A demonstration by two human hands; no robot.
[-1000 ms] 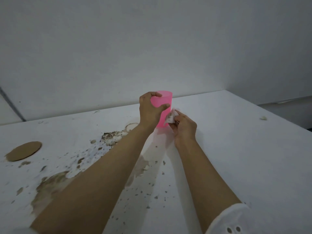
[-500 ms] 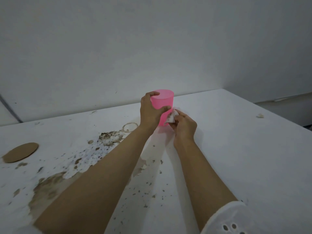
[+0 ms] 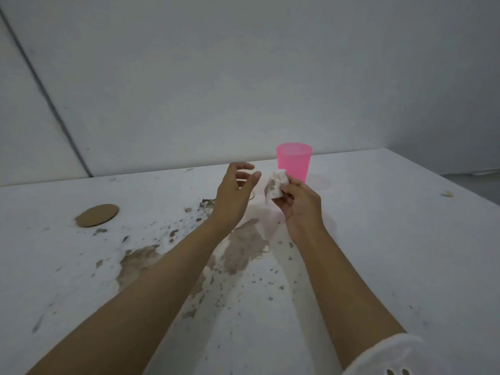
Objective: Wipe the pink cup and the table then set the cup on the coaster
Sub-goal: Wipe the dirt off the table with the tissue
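The pink cup [image 3: 294, 161] stands upright on the white table [image 3: 392, 253], near the back edge, with no hand on it. My left hand [image 3: 234, 193] hovers just left of the cup, fingers apart and empty. My right hand [image 3: 299, 205] is in front of the cup and pinches a crumpled, brown-stained white tissue [image 3: 275, 186]. A round brown coaster [image 3: 96, 215] lies flat at the left of the table. Brown spill stains [image 3: 238, 250] and specks spread over the table's middle, partly under my forearms.
A small crumpled scrap [image 3: 447, 194] lies near the table's right edge. A plain grey wall [image 3: 243, 77] rises right behind the table. The table's right edge drops off at the far right.
My left hand has let go of the cup and opened. The cup now stands on the table behind my hands. My right hand has drawn the tissue away from the cup.
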